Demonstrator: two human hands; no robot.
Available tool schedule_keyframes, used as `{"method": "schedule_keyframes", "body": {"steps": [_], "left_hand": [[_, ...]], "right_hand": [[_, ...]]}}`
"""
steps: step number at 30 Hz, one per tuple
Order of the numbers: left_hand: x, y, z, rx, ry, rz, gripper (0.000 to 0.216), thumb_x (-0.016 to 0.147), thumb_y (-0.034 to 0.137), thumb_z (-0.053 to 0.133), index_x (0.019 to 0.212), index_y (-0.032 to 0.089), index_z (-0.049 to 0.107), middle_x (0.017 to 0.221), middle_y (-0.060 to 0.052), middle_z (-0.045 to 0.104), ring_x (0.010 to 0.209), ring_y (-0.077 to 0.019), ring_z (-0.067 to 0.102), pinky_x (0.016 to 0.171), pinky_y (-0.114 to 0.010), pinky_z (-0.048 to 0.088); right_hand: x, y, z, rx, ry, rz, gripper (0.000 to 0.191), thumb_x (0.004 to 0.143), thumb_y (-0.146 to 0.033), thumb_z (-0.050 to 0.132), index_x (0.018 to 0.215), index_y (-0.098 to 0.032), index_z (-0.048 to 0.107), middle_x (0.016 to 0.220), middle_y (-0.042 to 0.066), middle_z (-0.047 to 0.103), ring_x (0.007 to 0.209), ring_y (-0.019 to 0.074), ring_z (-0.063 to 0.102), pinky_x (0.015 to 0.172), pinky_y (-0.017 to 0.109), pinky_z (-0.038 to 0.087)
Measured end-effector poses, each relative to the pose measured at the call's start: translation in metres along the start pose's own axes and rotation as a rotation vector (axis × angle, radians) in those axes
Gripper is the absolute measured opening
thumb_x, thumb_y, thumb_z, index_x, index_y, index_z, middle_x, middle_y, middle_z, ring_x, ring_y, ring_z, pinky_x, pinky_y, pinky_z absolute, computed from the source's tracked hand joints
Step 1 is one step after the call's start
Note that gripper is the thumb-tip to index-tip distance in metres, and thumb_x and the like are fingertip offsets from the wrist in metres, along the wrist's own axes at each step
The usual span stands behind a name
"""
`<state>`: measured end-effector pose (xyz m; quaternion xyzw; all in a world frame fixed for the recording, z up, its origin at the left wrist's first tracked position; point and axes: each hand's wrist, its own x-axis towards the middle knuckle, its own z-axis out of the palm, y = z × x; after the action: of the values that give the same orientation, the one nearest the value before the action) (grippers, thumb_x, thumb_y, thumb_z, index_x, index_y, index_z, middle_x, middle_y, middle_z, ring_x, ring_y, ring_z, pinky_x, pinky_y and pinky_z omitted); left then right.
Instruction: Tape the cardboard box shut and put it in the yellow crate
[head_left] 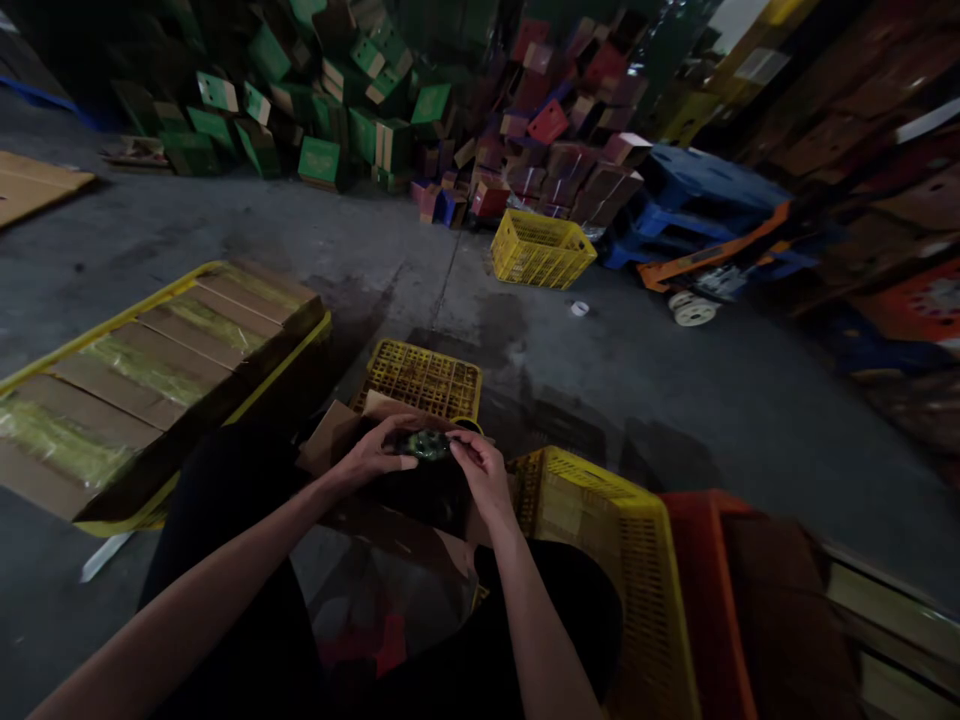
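My left hand [373,456] grips the left end of a small, glossy dark green item [427,445], perhaps in clear wrap; its kind is too dim to make out. At its right end, the fingertips of my right hand [481,468] pinch it. Both hands hold it level above an open cardboard box [330,432] between my knees. The inside of the box is dark, with what looks like a black lining [427,497]. Just behind the box is a yellow crate [420,375] with a grid face.
Taped cartons [172,360] sit at left in a yellow frame. At right stand a yellow crate [649,520] and a red crate [705,580]. Farther off are another yellow crate [541,250], an orange pallet jack [675,270], blue pallets [690,190] and heaped green boxes [322,160].
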<state>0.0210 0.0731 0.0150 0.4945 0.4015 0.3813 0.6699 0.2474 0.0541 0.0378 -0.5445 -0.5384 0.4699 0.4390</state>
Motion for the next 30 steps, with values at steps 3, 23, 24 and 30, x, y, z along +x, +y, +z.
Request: {"method": "schedule_keyframes", "body": {"steps": [3, 23, 24, 30], "left_hand": [[-0.001, 0.002, 0.002, -0.079, -0.019, -0.053, 0.074, 0.068, 0.038, 0.087, 0.132, 0.015, 0.059, 0.128, -0.014, 0.067, 0.116, -0.0313, 0.063, 0.098, -0.039, 0.049], [-0.008, 0.016, 0.006, -0.168, 0.111, -0.137, 0.05, 0.076, 0.053, 0.078, 0.105, 0.013, 0.077, 0.095, -0.007, 0.075, 0.087, -0.0231, 0.07, 0.08, -0.031, 0.055], [-0.008, 0.015, 0.007, -0.184, 0.134, -0.132, 0.05, 0.075, 0.053, 0.078, 0.104, 0.013, 0.077, 0.094, -0.007, 0.075, 0.086, -0.0227, 0.07, 0.078, -0.031, 0.055], [-0.004, 0.005, 0.007, -0.326, 0.187, -0.164, 0.052, 0.069, 0.054, 0.083, 0.1, 0.013, 0.076, 0.092, -0.008, 0.075, 0.084, -0.0207, 0.069, 0.079, -0.032, 0.056]], "right_hand": [[0.0, 0.0, -0.001, 0.01, 0.08, 0.007, 0.025, 0.087, -0.041, 0.063, 0.103, -0.023, 0.07, 0.106, 0.006, 0.072, 0.101, 0.0239, 0.066, 0.094, 0.039, 0.051], [-0.002, 0.001, -0.001, -0.071, 0.004, -0.034, 0.038, 0.084, -0.037, 0.066, 0.12, -0.027, 0.067, 0.118, 0.005, 0.07, 0.108, 0.023, 0.064, 0.095, 0.039, 0.051], [-0.002, 0.002, 0.0, -0.047, 0.049, -0.013, 0.038, 0.082, -0.039, 0.067, 0.118, -0.026, 0.067, 0.114, 0.005, 0.071, 0.104, 0.0228, 0.065, 0.093, 0.038, 0.052], [-0.001, 0.009, 0.005, 0.15, 0.137, 0.101, 0.031, 0.076, -0.045, 0.074, 0.098, -0.023, 0.069, 0.093, 0.003, 0.07, 0.083, 0.0199, 0.065, 0.075, 0.033, 0.054]]}}
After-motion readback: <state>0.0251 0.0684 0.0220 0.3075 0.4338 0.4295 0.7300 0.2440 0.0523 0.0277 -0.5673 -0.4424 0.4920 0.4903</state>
